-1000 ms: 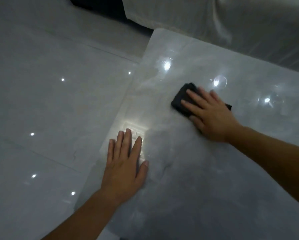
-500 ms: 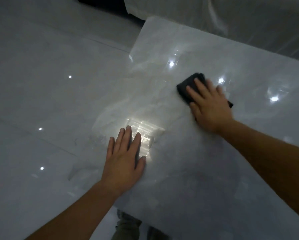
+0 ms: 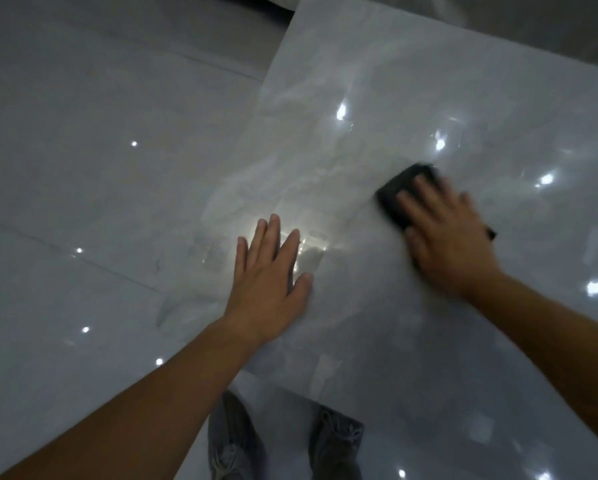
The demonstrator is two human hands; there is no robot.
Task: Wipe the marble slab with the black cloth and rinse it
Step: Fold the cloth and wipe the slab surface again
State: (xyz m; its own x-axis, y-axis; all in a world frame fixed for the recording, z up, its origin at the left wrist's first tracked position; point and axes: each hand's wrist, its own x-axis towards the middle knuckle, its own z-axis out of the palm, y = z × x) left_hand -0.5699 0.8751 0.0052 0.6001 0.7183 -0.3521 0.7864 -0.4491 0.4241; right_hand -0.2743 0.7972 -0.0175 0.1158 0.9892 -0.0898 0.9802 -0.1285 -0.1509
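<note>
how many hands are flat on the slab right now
2. The left hand lies palm-down, fingers spread, near the marble slab's left edge. The right hand presses the black cloth farther right; it is motion-blurred.

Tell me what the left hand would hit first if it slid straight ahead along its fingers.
Nothing obvious: ahead of the left hand lies bare marble slab up to its far edge. The black cloth sits off to the right.

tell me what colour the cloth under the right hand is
Black cloth, clearest in the head view.
</note>
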